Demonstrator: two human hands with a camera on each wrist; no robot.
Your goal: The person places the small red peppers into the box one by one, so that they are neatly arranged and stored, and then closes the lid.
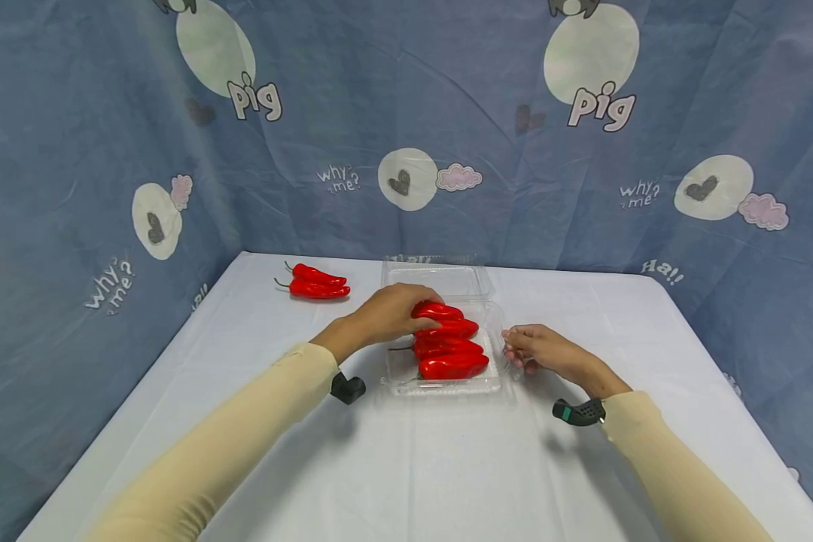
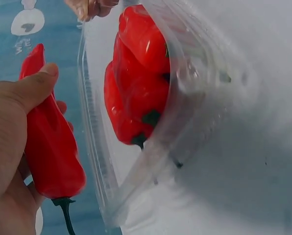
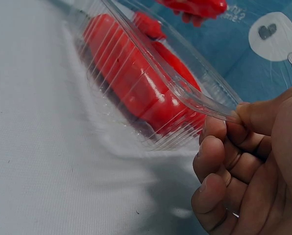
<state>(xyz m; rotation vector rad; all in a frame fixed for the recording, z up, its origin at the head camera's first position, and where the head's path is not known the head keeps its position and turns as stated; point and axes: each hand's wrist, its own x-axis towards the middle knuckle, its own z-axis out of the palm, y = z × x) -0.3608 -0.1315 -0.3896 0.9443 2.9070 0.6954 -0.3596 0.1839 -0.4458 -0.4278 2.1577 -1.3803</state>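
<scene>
My left hand (image 1: 398,310) grips a long red chili pepper (image 2: 53,147) with a green stem, thumb laid along its side. In the left wrist view this pepper is beside the clear plastic clamshell box (image 2: 99,181). Inside the box lie three more red peppers (image 1: 452,366), side by side, their stems toward the left in the head view. At the box's right edge, my right hand (image 1: 545,352) pinches the rim (image 3: 212,108) between thumb and forefinger, its other fingers curled below. The hinged lid (image 1: 436,280) stands open at the back.
Two more red peppers (image 1: 318,289) lie together at the back left of the white-covered table (image 1: 447,467). A blue printed curtain (image 1: 352,113) hangs behind the table and along its sides. Each wrist wears a dark strapped device (image 1: 579,412).
</scene>
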